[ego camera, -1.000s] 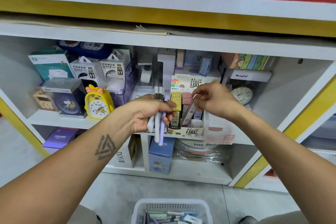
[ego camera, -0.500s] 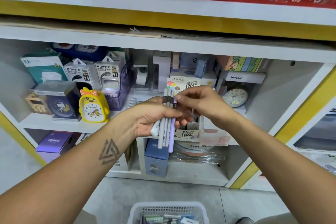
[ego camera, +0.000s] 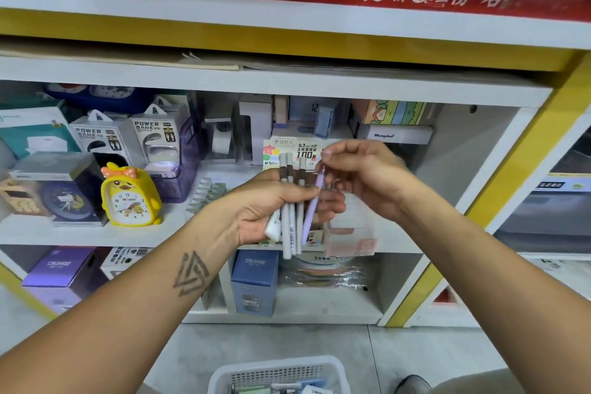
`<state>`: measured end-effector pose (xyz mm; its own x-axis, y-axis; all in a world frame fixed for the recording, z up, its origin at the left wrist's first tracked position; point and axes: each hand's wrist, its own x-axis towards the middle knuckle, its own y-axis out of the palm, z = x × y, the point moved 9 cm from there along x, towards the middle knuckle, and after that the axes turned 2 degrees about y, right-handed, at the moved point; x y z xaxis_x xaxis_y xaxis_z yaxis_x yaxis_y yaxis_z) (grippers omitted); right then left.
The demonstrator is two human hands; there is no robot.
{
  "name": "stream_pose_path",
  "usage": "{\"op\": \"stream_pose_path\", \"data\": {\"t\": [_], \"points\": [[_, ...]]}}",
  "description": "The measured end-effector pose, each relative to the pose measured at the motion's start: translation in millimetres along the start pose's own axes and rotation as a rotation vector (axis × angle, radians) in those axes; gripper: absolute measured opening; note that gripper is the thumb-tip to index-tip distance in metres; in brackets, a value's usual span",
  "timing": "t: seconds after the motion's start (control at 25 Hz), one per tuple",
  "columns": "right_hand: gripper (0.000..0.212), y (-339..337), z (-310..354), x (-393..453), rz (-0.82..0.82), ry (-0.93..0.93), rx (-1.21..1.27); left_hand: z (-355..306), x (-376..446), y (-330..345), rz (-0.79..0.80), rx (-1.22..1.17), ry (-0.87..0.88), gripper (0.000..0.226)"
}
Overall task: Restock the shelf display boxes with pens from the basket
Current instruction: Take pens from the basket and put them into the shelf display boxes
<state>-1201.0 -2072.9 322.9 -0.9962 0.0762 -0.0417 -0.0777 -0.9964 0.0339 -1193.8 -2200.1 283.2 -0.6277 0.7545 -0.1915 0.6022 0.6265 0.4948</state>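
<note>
My left hand (ego camera: 271,205) grips a bunch of pale grey pens (ego camera: 289,233), held upright in front of the shelf. My right hand (ego camera: 361,169) pinches the top of a lilac pen (ego camera: 311,211) that leans out of the bunch at a slant. Behind both hands stands the pen display box (ego camera: 287,150) with a colourful "100" header card; its lower part is hidden by my hands. The white mesh basket (ego camera: 278,374) with more pens sits on the floor at the bottom edge.
A yellow duck alarm clock (ego camera: 129,198), power bank boxes (ego camera: 153,134) and a blue clock box (ego camera: 60,189) fill the shelf to the left. A clear acrylic holder (ego camera: 351,230) stands right of the display box. Blue and purple boxes (ego camera: 256,281) sit on the lower shelf.
My right hand left the display box, came to the bunch and took the lilac pen by its top, tilting it away from the others. The left hand rose slightly.
</note>
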Motion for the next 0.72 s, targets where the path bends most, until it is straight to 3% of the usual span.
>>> {"op": "stream_pose_path", "data": {"t": [0.16,0.36,0.44,0.6,0.72], "points": [[0.008,-65.5,33.7,-4.8,-0.455,-0.246,-0.191,1.2,7.7,-17.4,-0.155,-0.057,-0.019,0.027],[0.010,-47.1,24.3,5.3,-0.389,-0.332,-0.759,8.9,10.1,-36.7,-0.292,0.047,-0.053,0.007],[0.009,-42.7,19.1,6.7,-0.376,-0.349,-0.825,12.2,10.8,-35.8,-0.281,0.045,-0.085,0.008],[0.010,-38.2,11.6,8.0,-0.349,-0.335,-0.819,19.7,10.7,-28.8,-0.207,-0.034,-0.157,0.041],[0.014,-33.0,10.1,6.7,-0.344,-0.334,-0.839,17.4,9.4,-25.9,-0.180,-0.088,-0.141,0.043]]}}
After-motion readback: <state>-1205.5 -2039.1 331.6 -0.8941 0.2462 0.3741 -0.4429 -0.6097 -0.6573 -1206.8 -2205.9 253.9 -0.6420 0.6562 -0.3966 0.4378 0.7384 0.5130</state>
